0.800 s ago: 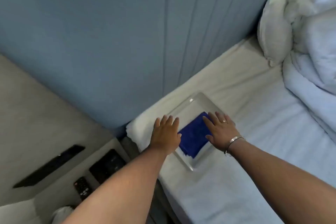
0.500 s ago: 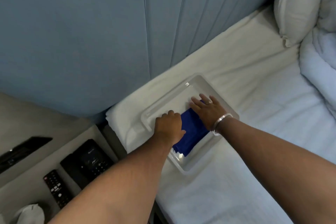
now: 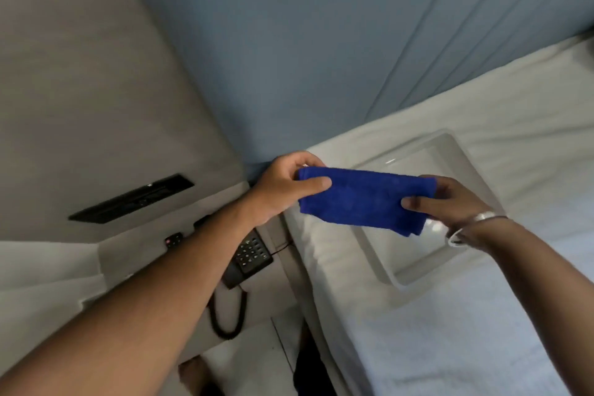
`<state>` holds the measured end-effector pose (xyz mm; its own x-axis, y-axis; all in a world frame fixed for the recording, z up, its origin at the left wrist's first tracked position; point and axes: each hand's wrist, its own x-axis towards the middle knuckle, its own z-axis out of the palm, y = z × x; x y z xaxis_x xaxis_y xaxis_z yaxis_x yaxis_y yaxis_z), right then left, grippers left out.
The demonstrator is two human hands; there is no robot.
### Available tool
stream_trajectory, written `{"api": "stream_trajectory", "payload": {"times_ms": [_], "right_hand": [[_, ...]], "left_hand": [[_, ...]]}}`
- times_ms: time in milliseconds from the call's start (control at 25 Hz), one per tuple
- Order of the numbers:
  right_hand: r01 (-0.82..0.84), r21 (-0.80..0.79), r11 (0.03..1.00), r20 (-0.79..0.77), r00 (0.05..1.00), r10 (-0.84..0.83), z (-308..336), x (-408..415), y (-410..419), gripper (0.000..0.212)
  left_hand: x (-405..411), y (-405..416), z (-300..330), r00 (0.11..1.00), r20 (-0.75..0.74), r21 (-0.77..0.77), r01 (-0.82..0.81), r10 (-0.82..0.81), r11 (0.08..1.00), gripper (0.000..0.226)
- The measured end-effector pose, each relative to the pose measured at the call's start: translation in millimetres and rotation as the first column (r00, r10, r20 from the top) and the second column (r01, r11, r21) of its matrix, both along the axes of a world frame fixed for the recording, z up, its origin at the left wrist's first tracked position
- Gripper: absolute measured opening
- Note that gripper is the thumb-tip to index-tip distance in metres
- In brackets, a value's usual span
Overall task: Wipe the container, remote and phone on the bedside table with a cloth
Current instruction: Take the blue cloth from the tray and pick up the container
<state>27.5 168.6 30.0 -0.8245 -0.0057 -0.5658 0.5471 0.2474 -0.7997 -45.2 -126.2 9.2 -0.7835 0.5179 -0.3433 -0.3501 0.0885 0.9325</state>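
A folded blue cloth [image 3: 360,199] is held in the air between both hands, above the near-left part of a clear plastic container [image 3: 463,157] that lies on the white bed. My left hand [image 3: 283,186] pinches the cloth's left end with thumb on top. My right hand [image 3: 450,199], with a bracelet on the wrist, pinches the right end. The black phone [image 3: 250,252] sits on the bedside table below my left forearm, its coiled cord hanging down. A small part of the black remote [image 3: 173,239] shows beside the forearm; the rest is hidden.
The grey bedside table [image 3: 128,247] stands left of the bed, against a grey wall with a dark slot panel [image 3: 131,199]. A blue padded headboard [image 3: 321,42] rises behind. The white mattress [image 3: 482,347] fills the right side. A narrow gap runs between table and bed.
Both hands have lifted the blue cloth out of the container and now hold it stretched between them. The view has swung left toward the bedside table.
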Motion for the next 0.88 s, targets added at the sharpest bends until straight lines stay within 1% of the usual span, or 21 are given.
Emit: {"api": "stream_trajectory", "payload": {"times_ms": [40, 80, 120, 160, 200, 240, 280, 320, 360, 400, 440, 480, 520, 560, 600, 640, 680, 720, 760, 800, 880], "right_hand": [[0.101, -0.197, 0.975, 0.000, 0.995, -0.103, 4.6, 1.7, -33.3, 0.016], [0.181, -0.365, 0.913, 0.046, 0.983, -0.176, 3.7, 3.1, -70.6, 0.022], [0.232, -0.466, 0.854, 0.103, 0.973, -0.208, -0.8, 4.8, -111.4, 0.025], [0.271, -0.512, 0.815, 0.154, 0.963, -0.223, -8.4, 6.7, -155.6, 0.026], [0.287, -0.510, 0.811, 0.196, 0.957, -0.215, -19.0, 9.9, -199.2, 0.024], [0.288, -0.474, 0.832, 0.229, 0.953, -0.199, -32.1, 14.0, -241.8, 0.021], [0.251, -0.389, 0.886, 0.231, 0.958, -0.170, -46.3, 18.0, -280.9, 0.022], [0.169, -0.281, 0.945, 0.198, 0.973, -0.115, -59.4, 20.5, -312.1, 0.026], [0.039, -0.163, 0.986, 0.145, 0.989, -0.015, -71.1, 22.1, -337.8, 0.027], [-0.112, -0.059, 0.992, 0.100, 0.988, 0.118, -82.8, 23.8, -365.6, 0.027], [-0.246, 0.035, 0.969, 0.067, 0.968, 0.243, -91.5, 24.9, -389.9, 0.027], [-0.342, 0.097, 0.935, 0.050, 0.939, 0.339, -98.1, 25.7, -410.5, 0.025], [-0.406, 0.132, 0.904, 0.039, 0.914, 0.404, -102.5, 26.8, -428.4, 0.023], [-0.448, 0.150, 0.881, 0.031, 0.893, 0.449, -106.2, 28.6, -444.2, 0.022], [-0.478, 0.162, 0.864, 0.027, 0.877, 0.480, -108.7, 30.1, -456.3, 0.021], [-0.496, 0.171, 0.851, 0.029, 0.866, 0.499, -109.5, 31.3, -464.1, 0.021], [-0.505, 0.182, 0.844, 0.035, 0.861, 0.508, -108.6, 31.5, -469.3, 0.021], [-0.511, 0.200, 0.836, 0.047, 0.857, 0.513, -107.7, 30.7, -474.1, 0.021], [-0.512, 0.230, 0.827, 0.056, 0.856, 0.514, -104.5, 29.5, -477.5, 0.022], [-0.509, 0.269, 0.818, 0.062, 0.856, 0.513, -99.3, 28.1, -479.9, 0.022], [-0.489, 0.347, 0.800, 0.065, 0.864, 0.500, -82.1, 25.2, -479.8, 0.024]], "left_hand": [[5.1, -34.0, 4.8, 0.994, 0.056, 0.077, -0.103, 0.099, 0.992, 0.012], [13.2, -67.1, 4.1, 0.977, 0.108, 0.114, -0.195, 0.183, 0.974, 0.012], [24.4, -98.7, -2.7, 0.953, 0.153, 0.119, -0.282, 0.263, 0.952, 0.014], [38.2, -130.5, -13.7, 0.919, 0.182, 0.077, -0.368, 0.350, 0.927, 0.016], [53.6, -163.0, -30.1, 0.878, 0.178, -0.016, -0.448, 0.444, 0.894, 0.017], [71.0, -196.6, -50.6, 0.834, 0.135, -0.153, -0.516, 0.535, 0.843, 0.016], [90.4, -230.7, -72.7, 0.798, 0.079, -0.303, -0.552, 0.598, 0.777, 0.014], [109.2, -259.8, -93.9, 0.779, 0.054, -0.416, -0.551, 0.624, 0.724, 0.013], [127.0, -284.5, -113.7, 0.764, 0.083, -0.490, -0.528, 0.640, 0.694, 0.016], [144.4, -310.3, -134.1, 0.736, 0.148, -0.521, -0.510, 0.661, 0.684, 0.020], [158.2, -331.5, -152.4, 0.705, 0.217, -0.516, -0.504, 0.675, 0.693, 0.020], [167.0, -348.6, -168.0, 0.678, 0.283, -0.490, -0.505, 0.678, 0.710, 0.018], [172.7, -361.4, -180.6, 0.660, 0.313, -0.462, -0.522, 0.683, 0.717, 0.014], [175.0, -373.0, -194.7, 0.650, 0.272, -0.464, -0.557, 0.709, 0.689, 0.012], [173.5, -384.4, -210.6, 0.677, 0.142, -0.545, -0.556, 0.722, 0.628, 0.015], [171.0, -394.9, -225.8, 0.722, -0.020, -0.671, -0.523, 0.692, 0.526, 0.026], [167.6, -405.4, -238.3, 0.758, -0.141, -0.783, -0.479, 0.636, 0.398, 0.038], [163.9, -415.4, -248.3, 0.776, -0.148, -0.852, -0.415, 0.613, 0.319, 0.045], [160.6, -424.0, -258.5, 0.786, -0.079, -0.887, -0.336, 0.613, 0.316, 0.046], [159.1, -429.3, -265.4, 0.806, 0.001, -0.893, -0.265, 0.591, 0.363, 0.039], [159.4, -430.6, -271.9, 0.833, 0.085, -0.867, -0.208, 0.546, 0.452, 0.020]]}}
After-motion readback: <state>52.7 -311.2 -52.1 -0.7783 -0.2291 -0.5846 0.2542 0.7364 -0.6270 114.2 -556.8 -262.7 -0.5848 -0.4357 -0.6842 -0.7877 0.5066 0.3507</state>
